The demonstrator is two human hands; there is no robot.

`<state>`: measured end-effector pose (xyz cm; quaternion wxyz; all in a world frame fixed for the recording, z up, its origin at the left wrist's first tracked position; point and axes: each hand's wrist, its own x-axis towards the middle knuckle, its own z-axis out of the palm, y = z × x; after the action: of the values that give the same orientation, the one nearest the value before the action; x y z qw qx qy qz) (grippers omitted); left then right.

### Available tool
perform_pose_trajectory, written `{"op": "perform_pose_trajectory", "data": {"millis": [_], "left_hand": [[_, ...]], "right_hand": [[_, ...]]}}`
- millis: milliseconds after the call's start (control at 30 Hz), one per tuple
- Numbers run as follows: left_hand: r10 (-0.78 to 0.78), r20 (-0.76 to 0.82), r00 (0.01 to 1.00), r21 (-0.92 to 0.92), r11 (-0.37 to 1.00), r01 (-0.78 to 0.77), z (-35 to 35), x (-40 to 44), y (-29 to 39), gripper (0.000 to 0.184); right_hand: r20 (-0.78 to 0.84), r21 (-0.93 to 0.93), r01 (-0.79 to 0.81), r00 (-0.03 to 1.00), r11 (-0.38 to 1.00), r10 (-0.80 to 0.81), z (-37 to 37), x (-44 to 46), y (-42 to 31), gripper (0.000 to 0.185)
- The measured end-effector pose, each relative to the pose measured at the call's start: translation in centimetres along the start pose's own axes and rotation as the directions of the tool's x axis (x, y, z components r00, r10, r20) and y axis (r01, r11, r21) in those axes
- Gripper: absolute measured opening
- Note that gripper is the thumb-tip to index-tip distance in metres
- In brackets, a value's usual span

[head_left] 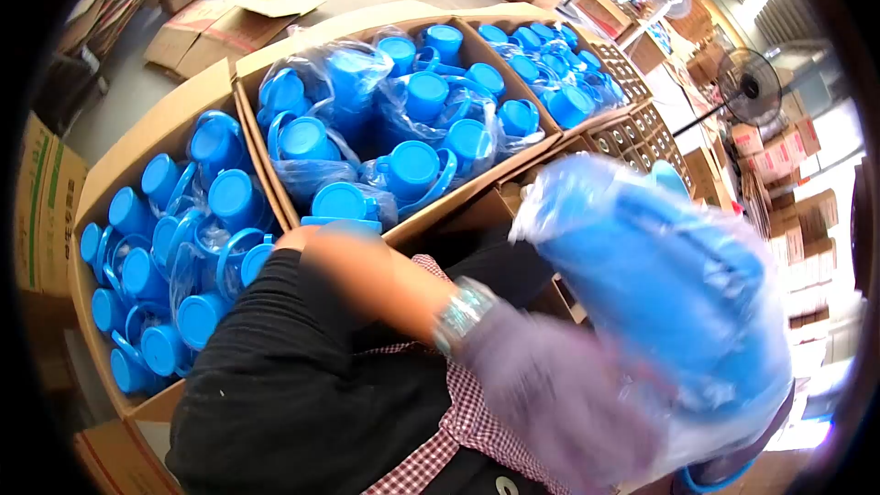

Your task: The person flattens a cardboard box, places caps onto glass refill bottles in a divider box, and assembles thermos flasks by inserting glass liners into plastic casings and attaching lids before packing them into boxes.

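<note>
My left hand [344,261] is smeared by motion, over my black-clad knee and close to the near edge of a carton of blue mugs. Its fingers cannot be made out. A shiny bracelet [465,313] circles the wrist below a purple sleeve. Large and near on the right is a clear plastic bag [655,289] with blue ware inside, blurred and tilted. My right hand does not show; the bag may cover it. Blue lidded mugs [410,168], some in clear plastic, fill the middle carton [423,223]. More blue mugs [144,270] crowd the left carton [101,188].
Behind on the right, a third carton holds blue mugs [570,105], beside cardboard dividers [646,133]. A floor fan [750,87] stands to the right. Flattened cardboard [215,32] lies on the floor at upper left. Stacked cartons [784,151] line the right side.
</note>
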<state>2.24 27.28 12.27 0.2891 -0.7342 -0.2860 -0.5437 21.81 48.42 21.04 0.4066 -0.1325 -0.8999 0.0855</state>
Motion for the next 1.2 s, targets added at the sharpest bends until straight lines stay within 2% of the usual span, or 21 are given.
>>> {"op": "perform_pose_trajectory", "data": {"millis": [100,133,200,233,267,300,333,367,433,467,500,567,633,700,733,767,833,933,1033,1067,1200], "left_hand": [[-0.349,0.027,0.937,0.335,0.886,0.321,-11.1,-9.5,-3.3,0.035],[-0.539,-0.1,0.836,0.579,0.652,0.489,-14.2,-12.6,-3.2,0.038],[-0.754,-0.235,0.613,0.861,0.132,0.492,-20.7,-20.9,-4.0,0.04],[-0.787,-0.358,0.502,0.854,-0.06,0.516,-23.2,-23.8,-3.3,0.038],[-0.713,-0.536,0.453,0.731,-0.124,0.671,-25.6,-27.1,-2.7,0.035],[-0.639,-0.665,0.388,0.597,-0.143,0.789,-26.9,-27.6,-1.9,0.039],[-0.609,-0.646,0.459,0.625,-0.077,0.777,-27.5,-26.6,-1.5,0.042],[-0.579,-0.625,0.524,0.649,-0.012,0.761,-27.8,-24.8,-1.0,0.046],[-0.615,-0.442,0.653,0.657,0.274,0.702,-26.7,-21.0,-0.6,0.06],[-0.542,-0.479,0.69,0.617,0.352,0.704,-25.3,-20.8,-1.0,0.063],[-0.463,-0.52,0.717,0.576,0.429,0.695,-23.9,-20.7,-1.3,0.066],[-0.541,-0.605,0.584,0.608,0.159,0.777,-22.2,-20.8,-1.0,0.071],[-0.617,-0.647,0.448,0.648,-0.134,0.75,-21.2,-21.7,-0.8,0.072],[-0.69,-0.657,0.303,0.701,-0.411,0.582,-20.5,-25.1,-1.3,0.07],[-0.684,-0.605,0.407,0.76,-0.343,0.553,-20.6,-31.0,-1.4,0.066],[-0.643,-0.627,0.44,0.765,-0.403,0.502,-20.0,-33.3,-1.7,0.054],[-0.727,-0.677,0.109,0.52,-0.368,0.771,-20.3,-30.4,-0.8,0.047],[-0.878,-0.432,0.207,0.841,-0.309,0.445,-19.8,-35.7,-2.0,0.043],[-0.849,-0.487,0.208,0.704,-0.24,0.669,-20.0,-33.1,-2.9,0.04],[-0.863,-0.502,0.058,0.618,-0.311,0.722,-20.0,-30.4,-3.5,0.039],[-0.844,-0.506,0.181,0.69,-0.27,0.671,-18.1,-36.0,-8.6,0.038]], "right_hand": [[-0.064,0.177,0.065,0.996,0.982,-0.054,3.8,3.7,-0.2,0.092],[-0.064,0.247,0.095,0.995,0.964,-0.082,5.8,5.2,-0.8,0.091],[-0.035,0.387,0.143,0.989,0.911,-0.14,10.8,8.1,-3.0,0.088],[0.01,0.522,0.109,0.991,0.846,-0.134,14.2,9.5,-5.5,0.083],[0.029,0.402,0.213,0.969,0.891,-0.245,16.5,11.1,-6.5,0.08],[0.043,0.547,0.215,0.958,0.809,-0.284,20.3,12.2,-7.3,0.082],[0.085,0.452,0.312,0.917,0.836,-0.389,22.4,13.3,-9.2,0.087],[0.092,0.466,0.414,0.856,0.782,-0.508,25.2,14.4,-10.6,0.092],[0.098,0.597,0.53,0.696,0.602,-0.711,30.6,16.3,-13.5,0.083],[0.029,0.64,0.617,0.576,0.458,-0.817,33.1,17.3,-15.1,0.083],[0.136,0.668,0.586,0.511,0.46,-0.849,34.3,17.6,-17.0,0.08],[0.377,0.697,0.486,0.376,0.527,-0.846,36.5,17.5,-19.7,0.075],[0.421,0.662,0.611,0.178,0.435,-0.89,40.3,17.1,-22.7,0.072],[0.357,0.597,0.764,0.021,0.245,-0.934,44.9,15.6,-24.3,0.086],[0.395,0.589,0.767,0.002,0.255,-0.919,47.0,14.4,-24.8,0.077],[0.433,0.578,0.772,-0.016,0.264,-0.901,48.7,13.3,-25.2,0.069],[0.52,0.373,0.843,0.155,0.387,-0.84,50.7,11.4,-25.7,0.073],[0.46,0.411,0.701,0.392,0.582,-0.797,54.2,10.7,-23.9,0.073],[0.433,0.422,0.59,0.536,0.689,-0.725,55.4,9.8,-21.7,0.073],[0.419,0.441,0.568,0.554,0.695,-0.719,55.8,9.5,-20.9,0.073],[0.326,0.639,0.432,0.598,0.637,-0.732,57.8,8.6,-18.9,0.07]]}}
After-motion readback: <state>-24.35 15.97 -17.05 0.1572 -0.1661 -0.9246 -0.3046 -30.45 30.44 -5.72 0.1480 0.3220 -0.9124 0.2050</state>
